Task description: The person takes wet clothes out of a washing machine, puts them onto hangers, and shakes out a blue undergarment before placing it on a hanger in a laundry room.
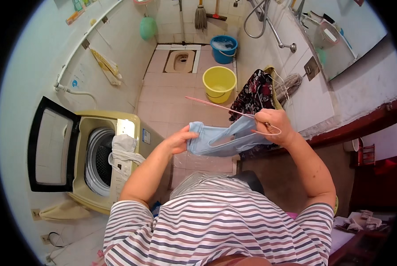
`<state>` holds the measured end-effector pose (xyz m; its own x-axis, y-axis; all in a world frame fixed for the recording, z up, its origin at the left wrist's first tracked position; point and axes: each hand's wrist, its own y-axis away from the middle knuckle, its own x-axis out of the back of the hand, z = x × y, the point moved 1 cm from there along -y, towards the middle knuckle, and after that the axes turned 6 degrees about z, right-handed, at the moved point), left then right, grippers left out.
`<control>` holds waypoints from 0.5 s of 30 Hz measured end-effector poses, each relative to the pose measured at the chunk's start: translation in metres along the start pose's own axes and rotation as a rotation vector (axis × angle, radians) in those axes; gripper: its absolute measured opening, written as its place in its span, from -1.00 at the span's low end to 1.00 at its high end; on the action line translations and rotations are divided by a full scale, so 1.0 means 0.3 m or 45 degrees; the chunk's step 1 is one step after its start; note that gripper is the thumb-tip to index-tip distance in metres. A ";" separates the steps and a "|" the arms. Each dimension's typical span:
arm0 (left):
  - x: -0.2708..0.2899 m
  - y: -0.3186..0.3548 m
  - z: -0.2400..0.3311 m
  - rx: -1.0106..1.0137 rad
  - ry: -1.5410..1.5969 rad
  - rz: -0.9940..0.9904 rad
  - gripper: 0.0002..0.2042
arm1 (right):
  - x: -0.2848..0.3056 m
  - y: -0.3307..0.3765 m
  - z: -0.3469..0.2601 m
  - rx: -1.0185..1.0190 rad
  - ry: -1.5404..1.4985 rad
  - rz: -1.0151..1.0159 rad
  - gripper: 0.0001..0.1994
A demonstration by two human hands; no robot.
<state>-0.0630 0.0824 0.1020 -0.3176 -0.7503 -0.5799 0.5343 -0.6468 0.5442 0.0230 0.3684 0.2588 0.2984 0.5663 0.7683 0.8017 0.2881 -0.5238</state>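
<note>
A light blue sleeveless garment [211, 144], perhaps a tank top, is stretched between my hands in front of my body. My left hand [177, 140] pinches its left end between thumb and fingers. In my closed right hand [276, 126] are a thin pink clothes hanger [214, 104] and the garment's right end. One hanger arm points out to the left above the cloth, while its hook curls below my right fist. Part of the hanger is hidden by the hand and cloth.
An open top-loading washing machine [132, 116] stands at left, with pale cloth [124, 145] on its rim. Ahead are a yellow bucket [219, 83], a blue bucket [223, 48] and a squat toilet [180, 60]. Dark floral cloth [253, 95] hangs at right.
</note>
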 end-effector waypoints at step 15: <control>-0.166 0.087 0.320 -0.825 0.770 -0.285 -0.79 | 0.038 0.154 -0.154 -0.416 -0.449 0.052 -0.95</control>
<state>-0.1082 0.0898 0.2033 -0.1001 -0.2987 -0.9491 0.9027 -0.4284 0.0397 0.0875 0.3524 0.2603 0.1845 0.8159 0.5480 0.9307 0.0342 -0.3642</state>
